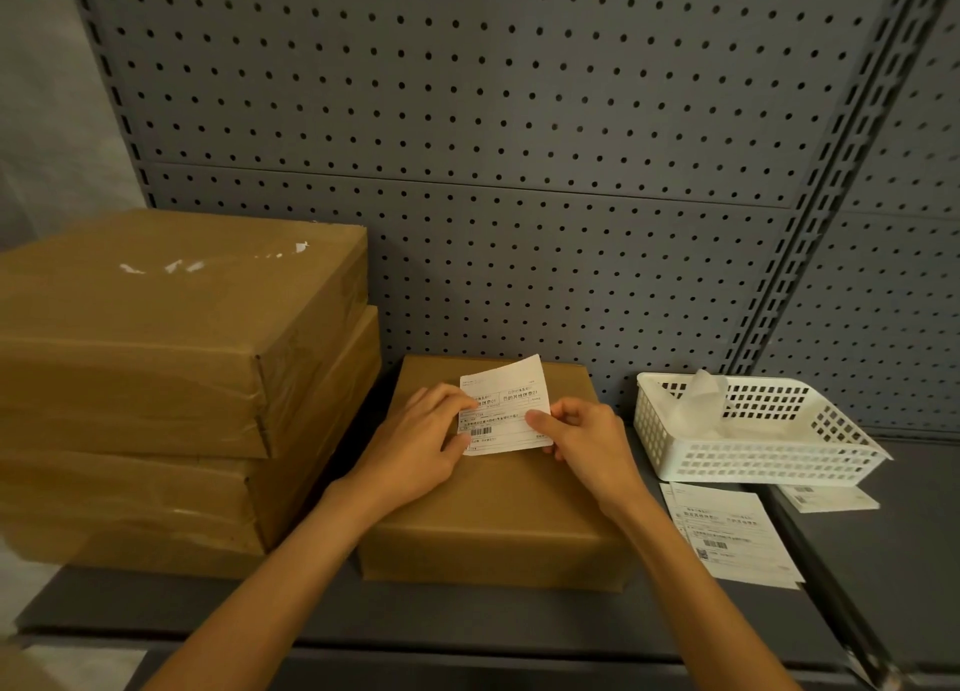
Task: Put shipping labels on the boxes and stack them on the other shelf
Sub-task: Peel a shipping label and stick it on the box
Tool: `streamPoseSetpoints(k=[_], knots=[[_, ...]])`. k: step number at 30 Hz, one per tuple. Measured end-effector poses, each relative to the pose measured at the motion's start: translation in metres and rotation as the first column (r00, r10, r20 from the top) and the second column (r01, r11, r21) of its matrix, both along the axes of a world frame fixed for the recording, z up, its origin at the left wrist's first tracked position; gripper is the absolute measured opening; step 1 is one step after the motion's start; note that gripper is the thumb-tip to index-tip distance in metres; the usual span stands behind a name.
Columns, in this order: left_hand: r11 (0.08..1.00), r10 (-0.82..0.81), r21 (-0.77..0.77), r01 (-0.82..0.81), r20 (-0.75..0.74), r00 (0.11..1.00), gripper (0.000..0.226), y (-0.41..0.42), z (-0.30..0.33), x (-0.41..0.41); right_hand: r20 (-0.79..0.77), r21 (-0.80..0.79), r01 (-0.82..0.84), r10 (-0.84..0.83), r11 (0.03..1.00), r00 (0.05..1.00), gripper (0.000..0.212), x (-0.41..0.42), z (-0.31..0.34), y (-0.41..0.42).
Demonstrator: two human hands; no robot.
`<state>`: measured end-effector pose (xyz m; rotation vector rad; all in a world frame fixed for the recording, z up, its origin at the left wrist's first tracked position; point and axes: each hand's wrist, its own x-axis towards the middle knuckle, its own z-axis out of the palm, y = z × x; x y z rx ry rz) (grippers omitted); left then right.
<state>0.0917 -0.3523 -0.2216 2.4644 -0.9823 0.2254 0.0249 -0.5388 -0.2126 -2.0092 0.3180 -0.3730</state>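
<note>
Head view: shipping label (506,404) pinched between left hand (421,443) and right hand (582,443).

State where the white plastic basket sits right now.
In the head view, the white basket sits on the shelf's right side, beside the small box, behind the spare labels.

The grey shelf (467,623) in front of me carries a stack of large brown boxes (171,378) on its left side, and just beside them a smaller brown box (498,524) lies flat. To the right sit loose printed labels (732,532) — behind them, a white plastic basket (748,430) against the pegboard back (467,118).
</note>
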Motion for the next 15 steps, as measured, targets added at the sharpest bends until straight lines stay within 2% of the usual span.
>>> streamPoseSetpoints(k=[6, 15], knots=[[0.997, -0.07, -0.033, 0.072, 0.074, 0.995, 0.011, 0.0002, 0.0006, -0.0039, 0.02, -0.015, 0.005, -0.005, 1.0, 1.0, 0.025, -0.0001, -0.0022, 0.0004], [0.984, -0.176, -0.029, 0.178, 0.047, 0.983, 0.018, 0.0012, 0.0021, -0.008, 0.029, -0.02, -0.01, 0.01, 1.0, 1.0, 0.025, -0.0005, -0.004, 0.002]])
